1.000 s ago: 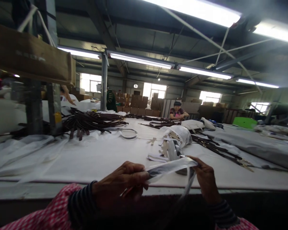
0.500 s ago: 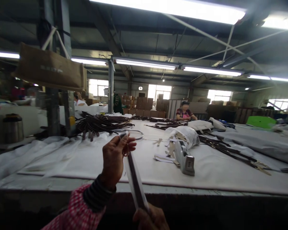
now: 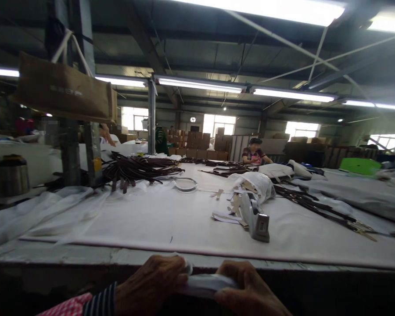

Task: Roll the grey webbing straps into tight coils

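White strip [image 3: 206,283] lies pinched between my two hands at the near edge of the table [image 3: 145,219], low in view. My left hand [image 3: 151,285] is closed over its left end and my right hand [image 3: 250,292] curls over its right end. As I judge it, handling is midway: the strip is gathered short, nothing laid down, and dark straps [image 3: 138,169] wait beyond.
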The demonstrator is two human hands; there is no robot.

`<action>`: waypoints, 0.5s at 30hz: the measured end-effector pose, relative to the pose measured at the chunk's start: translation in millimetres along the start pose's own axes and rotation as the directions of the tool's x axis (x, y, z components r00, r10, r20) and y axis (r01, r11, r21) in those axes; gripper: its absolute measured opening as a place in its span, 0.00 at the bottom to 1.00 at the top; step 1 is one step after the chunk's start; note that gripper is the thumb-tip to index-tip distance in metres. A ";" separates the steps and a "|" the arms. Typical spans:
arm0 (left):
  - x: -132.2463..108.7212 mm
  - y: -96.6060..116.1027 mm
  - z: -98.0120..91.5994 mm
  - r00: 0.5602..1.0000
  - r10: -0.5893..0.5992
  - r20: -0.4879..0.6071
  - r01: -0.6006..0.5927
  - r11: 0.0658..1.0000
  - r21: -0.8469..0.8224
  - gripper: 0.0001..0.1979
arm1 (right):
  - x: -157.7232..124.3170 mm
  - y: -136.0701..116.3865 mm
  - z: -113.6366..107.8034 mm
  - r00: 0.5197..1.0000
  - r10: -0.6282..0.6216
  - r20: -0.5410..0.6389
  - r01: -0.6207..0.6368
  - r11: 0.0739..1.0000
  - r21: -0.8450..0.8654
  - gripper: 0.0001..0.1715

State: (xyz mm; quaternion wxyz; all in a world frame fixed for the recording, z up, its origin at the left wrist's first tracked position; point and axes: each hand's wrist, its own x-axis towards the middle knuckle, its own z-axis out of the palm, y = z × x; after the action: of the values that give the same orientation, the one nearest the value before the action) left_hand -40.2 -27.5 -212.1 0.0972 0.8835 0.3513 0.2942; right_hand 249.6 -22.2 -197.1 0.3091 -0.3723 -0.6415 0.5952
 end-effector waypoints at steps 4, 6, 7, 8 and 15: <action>-6.8 8.5 -15.8 0.956 -0.250 0.151 0.264 0.961 -0.086 0.15 | 23.5 -25.8 -8.5 0.998 -0.058 0.027 0.058 0.998 -0.020 0.25; -2.5 18.5 -26.9 0.892 -0.401 0.209 0.440 0.877 -0.193 0.15 | 40.6 -32.5 -9.7 0.990 -0.123 0.069 0.129 0.988 -0.081 0.18; 1.1 23.8 -32.0 0.859 -0.443 0.257 0.506 0.810 -0.295 0.16 | 50.2 -33.5 -8.6 0.982 -0.169 0.087 0.177 0.979 -0.102 0.16; 5.3 28.6 -36.5 0.836 -0.448 0.316 0.547 0.729 -0.412 0.17 | 60.0 -33.1 -6.0 0.970 -0.225 0.094 0.236 0.964 -0.121 0.15; 40.2 34.8 -56.0 0.870 -0.448 0.208 0.354 0.272 -0.895 0.17 | 86.5 -37.5 52.3 0.842 -0.535 -0.063 0.528 0.843 -0.098 0.14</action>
State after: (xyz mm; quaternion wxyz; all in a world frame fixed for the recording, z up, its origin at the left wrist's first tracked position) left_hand -30.2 -27.7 -135.5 0.6208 0.5494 0.3449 0.4402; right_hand 155.6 22.5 -169.1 0.4754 -0.2172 -0.7276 0.4443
